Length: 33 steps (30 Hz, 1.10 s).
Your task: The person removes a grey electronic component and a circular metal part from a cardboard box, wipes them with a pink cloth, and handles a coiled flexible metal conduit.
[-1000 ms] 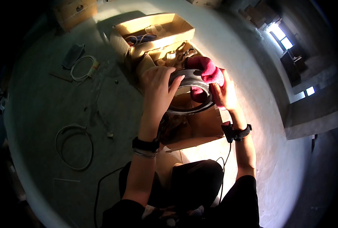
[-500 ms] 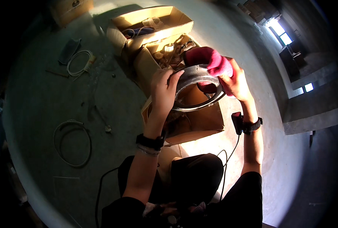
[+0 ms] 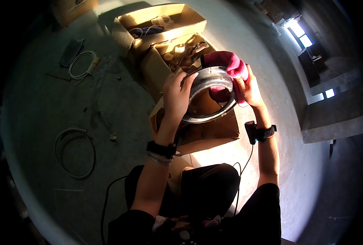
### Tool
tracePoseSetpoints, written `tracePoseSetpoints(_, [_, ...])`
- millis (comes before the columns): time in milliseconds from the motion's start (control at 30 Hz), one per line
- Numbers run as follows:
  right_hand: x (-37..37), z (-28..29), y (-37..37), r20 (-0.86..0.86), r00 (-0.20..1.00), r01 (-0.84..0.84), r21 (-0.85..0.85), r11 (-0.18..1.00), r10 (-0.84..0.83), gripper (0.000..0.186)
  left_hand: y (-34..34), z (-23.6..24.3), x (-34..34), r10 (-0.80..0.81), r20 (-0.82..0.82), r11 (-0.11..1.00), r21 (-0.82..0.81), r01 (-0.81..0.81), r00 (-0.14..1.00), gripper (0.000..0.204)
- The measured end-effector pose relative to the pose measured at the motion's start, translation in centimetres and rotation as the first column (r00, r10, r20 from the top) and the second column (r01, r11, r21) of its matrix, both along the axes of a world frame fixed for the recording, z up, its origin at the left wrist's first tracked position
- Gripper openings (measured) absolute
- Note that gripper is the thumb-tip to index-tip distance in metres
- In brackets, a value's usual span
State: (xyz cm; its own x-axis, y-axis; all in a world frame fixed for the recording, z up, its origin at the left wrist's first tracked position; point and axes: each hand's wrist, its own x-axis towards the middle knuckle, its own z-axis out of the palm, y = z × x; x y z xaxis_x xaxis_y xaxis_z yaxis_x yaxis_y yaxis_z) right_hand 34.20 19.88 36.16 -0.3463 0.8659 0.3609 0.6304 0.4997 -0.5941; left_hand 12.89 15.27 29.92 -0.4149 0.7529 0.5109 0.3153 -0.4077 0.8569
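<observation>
Ring [image 3: 211, 74] between left hand [image 3: 176, 93] and right hand [image 3: 251, 89], over near box [image 3: 218, 134]. Cloth [image 3: 236, 70] between ring and right hand. Middle box [image 3: 153, 67] beyond; far box [image 3: 177, 34] behind that. Floor [image 3: 34, 122], left: cable coil [image 3: 94, 64] farther, hose loop [image 3: 94, 157] nearer.

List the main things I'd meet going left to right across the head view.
Looped thin pale hose → bare left hand → round grey metal ring → bare right hand → bright rectangular window.

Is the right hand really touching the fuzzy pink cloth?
Touching. The head view shows the right hand gripping the pink cloth, with bunched folds held right against it at the right side of the metal ring.
</observation>
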Motion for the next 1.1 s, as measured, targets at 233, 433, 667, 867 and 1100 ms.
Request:
tracePoseSetpoints(233, [2.2,-0.8,1.2,-0.478,0.858,0.147,-0.127,0.981,-0.191,0.034,0.7,-0.7,-1.0,-0.006,0.019,0.999,-0.045,0.007,1.000,0.025])
tracePoseSetpoints(433, [4.1,-0.6,1.9,-0.647,0.740,0.161,-0.093,0.983,-0.182,0.030,1.9,-1.2,-2.2,0.066,0.236,0.995,-0.089,-0.046,0.970,0.031])
tracePoseSetpoints(667, [1.0,-0.3,1.2,-0.416,0.897,0.110,-0.115,0.987,-0.148,0.039,2.4,-0.8,-2.6,0.101,0.299,0.993,-0.085,-0.078,0.949,0.030])
tracePoseSetpoints(867, [-0.1,0.0,1.1,-0.452,0.851,0.341,0.086,0.936,-0.268,0.031,0.8,0.8,-1.8,0.110,0.257,0.986,-0.147,-0.074,0.960,0.027])
tracePoseSetpoints(1100, [-0.4,-0.8,1.0,-0.229,0.960,0.158,-0.032,0.987,-0.161,0.037,0.6,0.4,-1.5,0.011,0.347,0.997,-0.075,0.016,0.938,0.025])
